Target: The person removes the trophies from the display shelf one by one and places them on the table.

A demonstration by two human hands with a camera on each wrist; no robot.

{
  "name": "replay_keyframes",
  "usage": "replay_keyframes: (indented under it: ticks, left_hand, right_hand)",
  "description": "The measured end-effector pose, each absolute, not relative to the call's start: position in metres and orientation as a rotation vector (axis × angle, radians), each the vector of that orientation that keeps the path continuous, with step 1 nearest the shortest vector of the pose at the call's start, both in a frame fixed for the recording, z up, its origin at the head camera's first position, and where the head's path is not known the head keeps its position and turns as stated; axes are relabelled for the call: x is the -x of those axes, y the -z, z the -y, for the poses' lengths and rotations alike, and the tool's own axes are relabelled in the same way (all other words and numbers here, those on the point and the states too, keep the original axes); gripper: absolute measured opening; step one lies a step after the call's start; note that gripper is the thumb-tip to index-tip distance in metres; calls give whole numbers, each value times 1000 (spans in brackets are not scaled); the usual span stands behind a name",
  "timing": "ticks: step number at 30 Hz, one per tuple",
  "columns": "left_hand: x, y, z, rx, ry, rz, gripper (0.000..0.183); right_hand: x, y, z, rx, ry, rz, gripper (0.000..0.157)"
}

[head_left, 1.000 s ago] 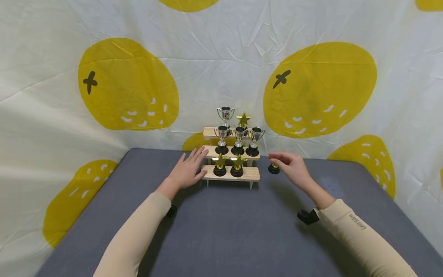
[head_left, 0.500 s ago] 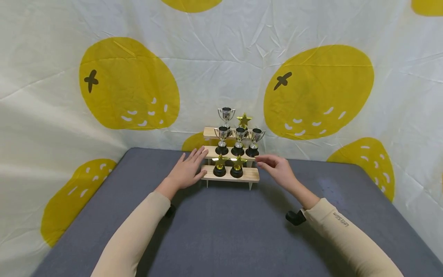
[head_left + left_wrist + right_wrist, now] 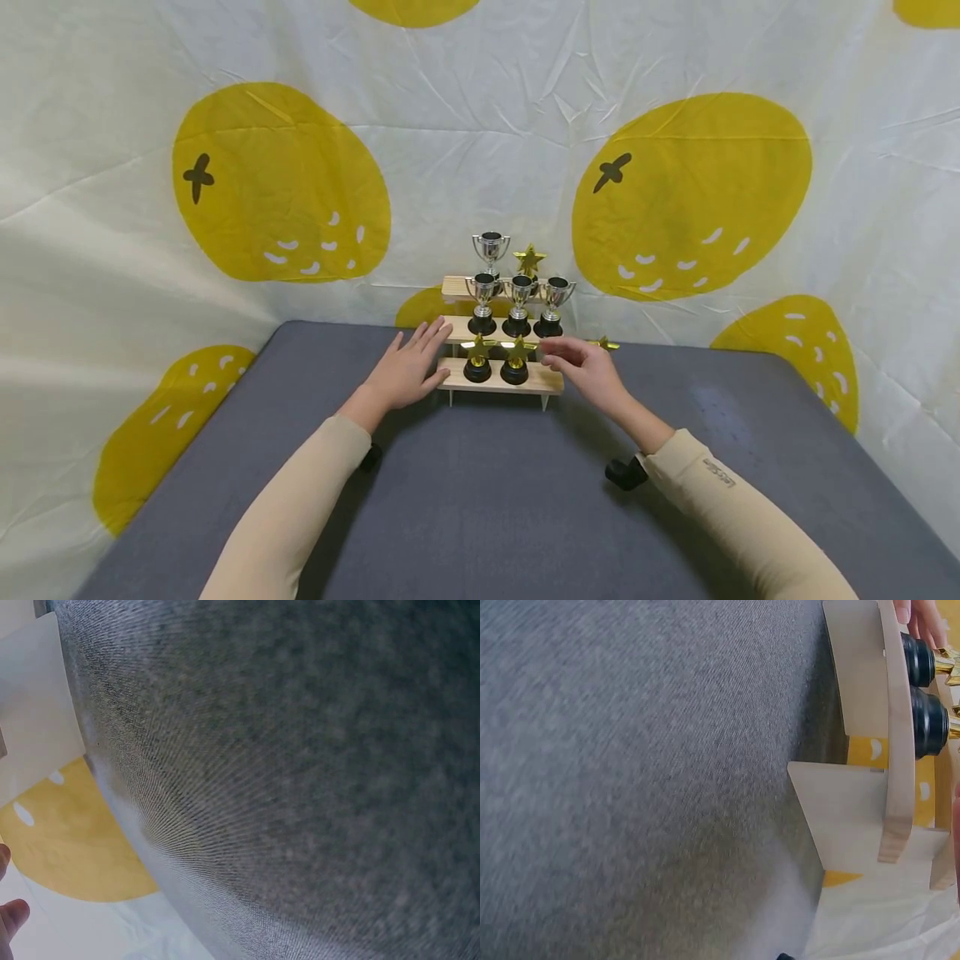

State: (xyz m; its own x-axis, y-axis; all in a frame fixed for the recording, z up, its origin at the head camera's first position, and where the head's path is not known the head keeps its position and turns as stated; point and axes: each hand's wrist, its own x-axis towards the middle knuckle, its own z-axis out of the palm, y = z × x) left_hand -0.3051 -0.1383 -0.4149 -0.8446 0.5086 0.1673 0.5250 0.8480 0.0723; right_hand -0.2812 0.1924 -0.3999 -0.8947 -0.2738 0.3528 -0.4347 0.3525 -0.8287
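A three-tier wooden display stand [image 3: 536,385] stands at the table's back. Two gold star trophies [image 3: 477,367] with black bases are on its lowest tier. Three silver cup trophies [image 3: 518,300] fill the middle tier. On top are another silver cup [image 3: 491,248] and a star trophy [image 3: 529,260]. My left hand [image 3: 401,371] lies with fingers spread at the stand's left end, seeming to touch it. My right hand [image 3: 588,371] is by the lowest tier's right end, fingers bent, thumb apart, nothing visible between them. Behind it shows part of another gold star [image 3: 603,343]; its base is hidden.
Dark grey cloth covers the table [image 3: 480,500]. A white curtain [image 3: 480,167] printed with yellow fruit hangs close behind the stand. White side supports [image 3: 847,802] hold up the tiers. A black device sits under each wrist.
My right hand has moved left, from over the star trophy on the right to the stand's right end. That trophy appears to have stayed put. My left hand has kept still.
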Motion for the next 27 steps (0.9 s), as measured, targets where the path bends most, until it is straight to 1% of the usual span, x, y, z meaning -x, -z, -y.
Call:
replay_keyframes:
  ticks: [11,17,27]
  left_hand:
    - [307,417,139,808,163,2892,76]
    - [306,413,138,802,162,2902,76]
    - [307,415,138,799,150,2911,76]
  right_hand:
    - [283,402,-180,-577,-1577,2490,33]
    - [288,402,-176,-585,-1677,2484,37]
    - [292,407,-170,-579,-1671,2467,36]
